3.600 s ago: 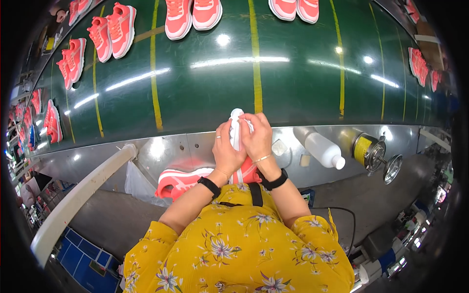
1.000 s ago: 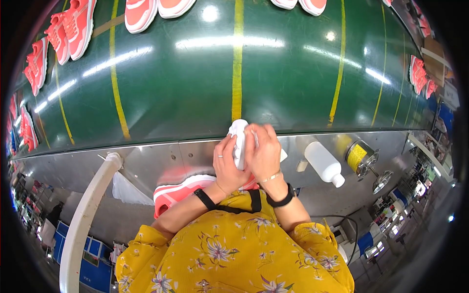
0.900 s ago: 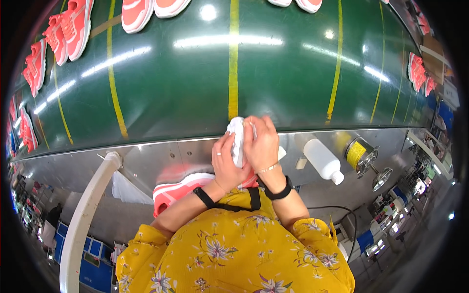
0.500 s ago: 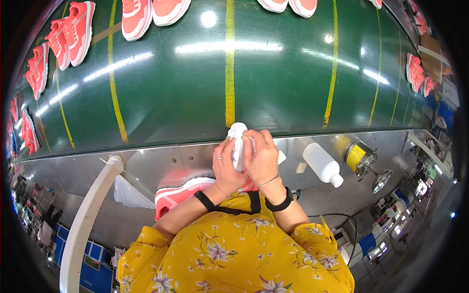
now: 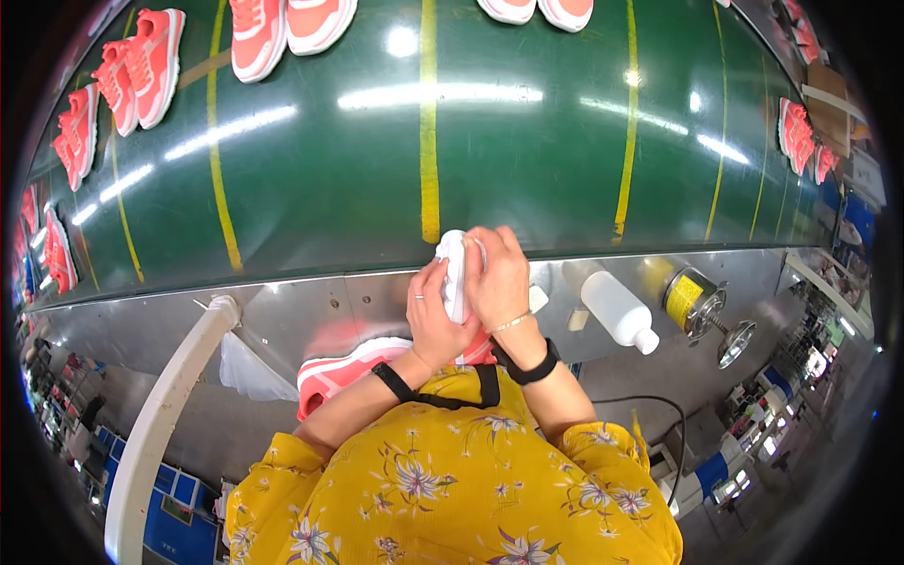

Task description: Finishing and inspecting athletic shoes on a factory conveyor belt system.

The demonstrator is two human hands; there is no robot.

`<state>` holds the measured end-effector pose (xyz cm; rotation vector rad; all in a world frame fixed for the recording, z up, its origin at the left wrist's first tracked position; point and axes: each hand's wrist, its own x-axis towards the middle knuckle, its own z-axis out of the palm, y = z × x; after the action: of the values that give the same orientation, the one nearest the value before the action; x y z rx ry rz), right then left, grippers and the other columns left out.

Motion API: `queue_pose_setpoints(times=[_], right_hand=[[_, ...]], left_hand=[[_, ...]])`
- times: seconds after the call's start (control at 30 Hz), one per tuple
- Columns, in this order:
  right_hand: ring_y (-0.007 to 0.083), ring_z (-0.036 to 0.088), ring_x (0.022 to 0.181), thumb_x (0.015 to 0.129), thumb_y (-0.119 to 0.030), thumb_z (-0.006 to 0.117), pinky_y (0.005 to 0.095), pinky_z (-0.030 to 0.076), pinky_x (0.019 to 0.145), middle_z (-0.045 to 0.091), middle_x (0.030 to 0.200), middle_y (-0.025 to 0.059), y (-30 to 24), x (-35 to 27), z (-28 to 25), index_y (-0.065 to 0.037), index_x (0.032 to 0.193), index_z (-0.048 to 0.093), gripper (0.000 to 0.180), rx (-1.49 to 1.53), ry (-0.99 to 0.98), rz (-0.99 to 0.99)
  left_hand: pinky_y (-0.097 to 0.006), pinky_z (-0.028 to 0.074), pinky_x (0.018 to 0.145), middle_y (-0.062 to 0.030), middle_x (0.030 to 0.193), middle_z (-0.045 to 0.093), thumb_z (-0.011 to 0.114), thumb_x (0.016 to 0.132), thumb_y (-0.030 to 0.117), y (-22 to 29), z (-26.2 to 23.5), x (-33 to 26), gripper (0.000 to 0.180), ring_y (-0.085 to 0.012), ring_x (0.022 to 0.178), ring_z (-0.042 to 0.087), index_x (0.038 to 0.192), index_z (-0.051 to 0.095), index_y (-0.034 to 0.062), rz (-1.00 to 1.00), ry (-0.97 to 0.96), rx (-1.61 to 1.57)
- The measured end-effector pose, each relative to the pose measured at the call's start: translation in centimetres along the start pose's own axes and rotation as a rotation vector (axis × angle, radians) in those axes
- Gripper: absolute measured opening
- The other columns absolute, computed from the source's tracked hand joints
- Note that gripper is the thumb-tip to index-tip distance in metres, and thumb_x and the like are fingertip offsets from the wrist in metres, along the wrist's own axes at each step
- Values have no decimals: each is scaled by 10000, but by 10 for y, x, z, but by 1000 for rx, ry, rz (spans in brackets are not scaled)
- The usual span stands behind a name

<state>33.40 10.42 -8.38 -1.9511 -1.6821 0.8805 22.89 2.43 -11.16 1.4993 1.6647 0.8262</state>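
Both hands are on a white-soled shoe [image 5: 454, 273] at the belt's near edge. Its pale sole faces up between them, and most of the rest is hidden. My left hand [image 5: 435, 315] grips its left side, thumb and fingers wrapped round it. My right hand [image 5: 500, 282] is bent over the right side, fingertips pressed together near the toe end; whether they pinch something small cannot be made out. A coral sneaker [image 5: 350, 374] with a white sole lies below my left wrist, close to my body, partly covered by the forearm.
Pairs of coral sneakers [image 5: 155, 66] stand on the green belt [image 5: 330, 179] with yellow stripes. Along the metal ledge [image 5: 377, 292] are a white bottle [image 5: 617, 309], a yellow-labelled tin [image 5: 686, 299] and a small beige block [image 5: 577, 319]. A pale curved bar [image 5: 174, 405] rises at left.
The belt's stripes and the far shoes have shifted slightly left. My right hand has moved a little up along the shoe and its fingers have shifted; both hands still hold it.
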Motion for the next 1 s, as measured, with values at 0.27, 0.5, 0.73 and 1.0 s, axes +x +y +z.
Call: queue_pose_setpoints(times=[0.27,0.5,0.73,1.0], right_hand=[[248,676,758,899,-83,686,316,527,673,704,887,126,44,-16,-11,-11,1034,706,155,374,-36,-10],[65,590,735,976,-128,662,215,458,641,659,903,-3,68,-60,-56,-7,1102,671,174,1052,39,374],[97,598,744,981,-150,674,242,474,674,644,876,19,49,-103,-113,-5,1107,645,194,1283,7,198],[81,581,803,969,-97,668,220,483,709,593,948,6,18,-132,-129,6,1028,649,121,949,-244,-24]], left_hand=[[-458,457,1004,-213,1290,512,828,742,159,6,4,10,759,-397,1180,536,1385,447,30,-1,31,-26],[-381,492,1052,-124,1316,614,742,862,30,0,-14,50,692,-242,1171,625,1467,407,-1,-485,-53,-1024],[-418,459,1093,-161,1402,563,788,797,83,56,-108,77,798,-280,1272,575,1483,395,-17,-340,-700,-1302],[-333,428,1089,-91,1379,599,843,761,75,86,-168,14,801,-160,1246,558,1467,471,2,-452,-1268,-596]])
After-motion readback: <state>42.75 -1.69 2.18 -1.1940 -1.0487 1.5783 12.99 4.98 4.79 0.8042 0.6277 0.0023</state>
